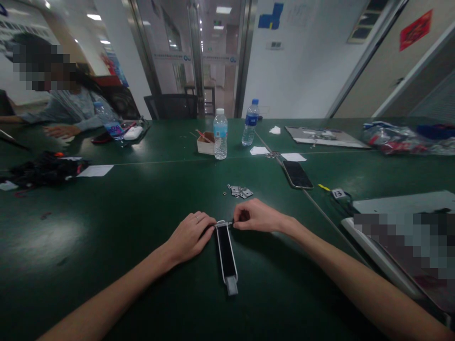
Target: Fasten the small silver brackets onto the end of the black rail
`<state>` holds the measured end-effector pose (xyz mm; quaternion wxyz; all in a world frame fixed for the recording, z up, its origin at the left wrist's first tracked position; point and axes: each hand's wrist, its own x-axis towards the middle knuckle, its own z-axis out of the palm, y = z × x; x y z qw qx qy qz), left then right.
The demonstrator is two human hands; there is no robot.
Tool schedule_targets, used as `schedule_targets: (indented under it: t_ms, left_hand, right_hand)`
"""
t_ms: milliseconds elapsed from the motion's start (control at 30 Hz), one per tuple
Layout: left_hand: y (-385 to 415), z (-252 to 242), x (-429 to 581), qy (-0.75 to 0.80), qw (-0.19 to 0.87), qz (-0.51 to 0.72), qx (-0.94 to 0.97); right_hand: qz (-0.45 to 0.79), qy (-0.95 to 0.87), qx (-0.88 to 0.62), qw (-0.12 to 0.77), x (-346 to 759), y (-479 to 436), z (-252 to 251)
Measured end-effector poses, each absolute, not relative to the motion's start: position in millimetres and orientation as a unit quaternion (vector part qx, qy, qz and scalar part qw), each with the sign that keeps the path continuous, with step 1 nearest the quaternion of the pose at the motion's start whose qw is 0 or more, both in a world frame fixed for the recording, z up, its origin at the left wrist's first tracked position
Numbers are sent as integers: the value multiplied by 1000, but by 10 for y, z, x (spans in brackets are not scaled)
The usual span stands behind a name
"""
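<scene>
A long narrow black piece with a pale metal frame [226, 253] lies on the green table, a flat grey tab at its near end. Across its far end runs a short metal rod [223, 224]. My left hand [194, 235] rests on the table from the left, its thumb and fingertips closed on the rod's left end. At the right end, my right hand [256, 215] pinches with thumb and forefinger; the small part between them is mostly hidden. Just beyond my hands lies a small heap of metal plates [241, 191], with a few small nuts or rings [224, 193] beside it.
Farther back stand two water bottles [220, 137] and a small open box [205, 145]. To the right are a phone [297, 174] and a laptop [401, 246]. A dark bundle [46, 169] lies at the left, near another person [71, 106] seated at the table.
</scene>
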<state>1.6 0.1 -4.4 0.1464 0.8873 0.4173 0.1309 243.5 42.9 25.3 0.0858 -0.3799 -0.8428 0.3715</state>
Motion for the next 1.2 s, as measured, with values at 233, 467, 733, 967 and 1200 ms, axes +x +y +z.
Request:
schedule_targets:
  t_ms: [233, 467, 733, 967, 1200]
  left_hand:
    - [-1, -50, 14, 415, 149, 134, 887]
    - [-2, -35, 19, 415, 149, 129, 888]
    - [-4, -25, 19, 410, 146, 135, 890]
    - [3, -36, 10, 410, 157, 134, 889]
    - [10, -33, 9, 414, 162, 129, 887]
  right_hand:
    - [394, -837, -368, 96, 2436, 438, 198]
    - [372, -851, -352, 112, 2404, 433, 118]
    - [316, -876, -349, 104, 2454, 443, 322]
    - [208, -856, -473, -34, 2753, 566, 554]
    - [224, -845, -482, -55, 2788, 637, 422]
